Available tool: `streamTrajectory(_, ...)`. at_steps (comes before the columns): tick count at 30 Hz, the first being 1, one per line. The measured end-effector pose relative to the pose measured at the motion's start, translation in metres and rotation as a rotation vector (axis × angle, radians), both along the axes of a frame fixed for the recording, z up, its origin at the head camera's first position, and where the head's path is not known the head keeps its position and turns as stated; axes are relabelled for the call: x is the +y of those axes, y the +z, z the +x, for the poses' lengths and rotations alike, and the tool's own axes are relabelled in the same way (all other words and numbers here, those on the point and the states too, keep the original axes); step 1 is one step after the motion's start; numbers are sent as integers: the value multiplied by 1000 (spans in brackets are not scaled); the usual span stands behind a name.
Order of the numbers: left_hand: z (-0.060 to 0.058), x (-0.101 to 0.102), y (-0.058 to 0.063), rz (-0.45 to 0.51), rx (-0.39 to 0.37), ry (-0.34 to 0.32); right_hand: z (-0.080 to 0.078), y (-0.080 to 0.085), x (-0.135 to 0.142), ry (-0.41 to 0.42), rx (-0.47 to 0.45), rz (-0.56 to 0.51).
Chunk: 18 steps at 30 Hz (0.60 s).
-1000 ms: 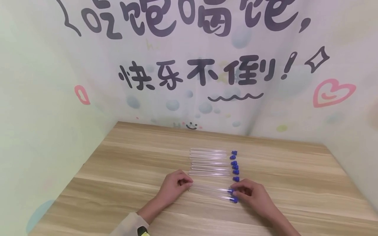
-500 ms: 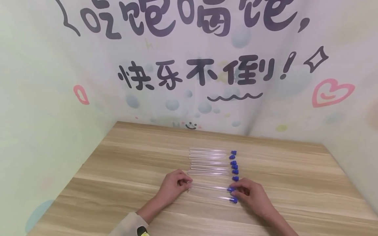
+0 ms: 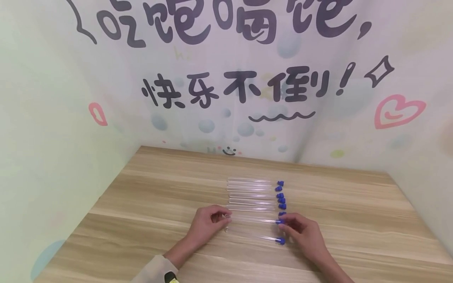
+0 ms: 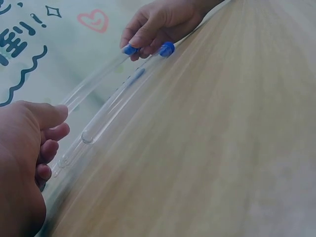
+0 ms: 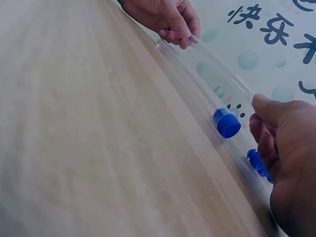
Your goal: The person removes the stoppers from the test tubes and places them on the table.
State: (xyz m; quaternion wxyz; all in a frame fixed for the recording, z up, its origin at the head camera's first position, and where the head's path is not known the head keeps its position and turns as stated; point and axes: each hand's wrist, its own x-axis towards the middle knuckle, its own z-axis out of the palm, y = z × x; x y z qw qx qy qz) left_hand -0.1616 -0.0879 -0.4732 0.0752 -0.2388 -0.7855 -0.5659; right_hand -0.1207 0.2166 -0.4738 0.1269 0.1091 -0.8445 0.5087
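A clear test tube (image 3: 253,219) is held by both hands, lying crosswise between them. My left hand (image 3: 209,225) pinches its rounded end, while my right hand (image 3: 307,234) pinches the blue cap (image 4: 130,50) at the other end. In the left wrist view this tube overlaps the wall, raised above the wood. Nearer to me lies a second test tube (image 4: 111,107) with its blue cap (image 5: 228,123) on. Beyond my hands, several uncapped test tubes (image 3: 250,195) lie side by side, with loose blue caps (image 3: 280,183) in a column by their right ends.
The wooden table (image 3: 170,173) reaches back to a printed cloth wall (image 3: 198,133) with dark lettering. Pale walls also rise at the left and right sides. A black and yellow band (image 3: 171,277) shows on my left wrist, below a light sleeve (image 3: 152,269).
The held tube has shifted a little away from me, toward the uncapped row, widening its gap from the nearer capped tube. My right fingers now partly cover the nearest loose cap.
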Motion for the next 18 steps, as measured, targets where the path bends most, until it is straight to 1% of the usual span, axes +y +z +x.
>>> streamTrajectory(4, 0, 1, 1, 8, -29, -5, 0, -1, -2, -33, 12, -14)
streamTrajectory(7, 2, 1, 3, -1, -25, -18, 0, -1, -3, -63, 6, -14)
streamTrajectory(9, 4, 2, 8, 2, -7, -35, -1, -1, -3, -79, 0, -12)
streamTrajectory(14, 14, 2, 28, 40, 30, -79, -1, 1, -5, -115, -12, 10)
streamTrajectory(16, 17, 2, 33, 51, 35, -91, -1, 2, -6, -134, -18, 21)
streamTrajectory(18, 18, 2, 35, 60, 41, -101, -2, 2, -6, -153, -29, 29)
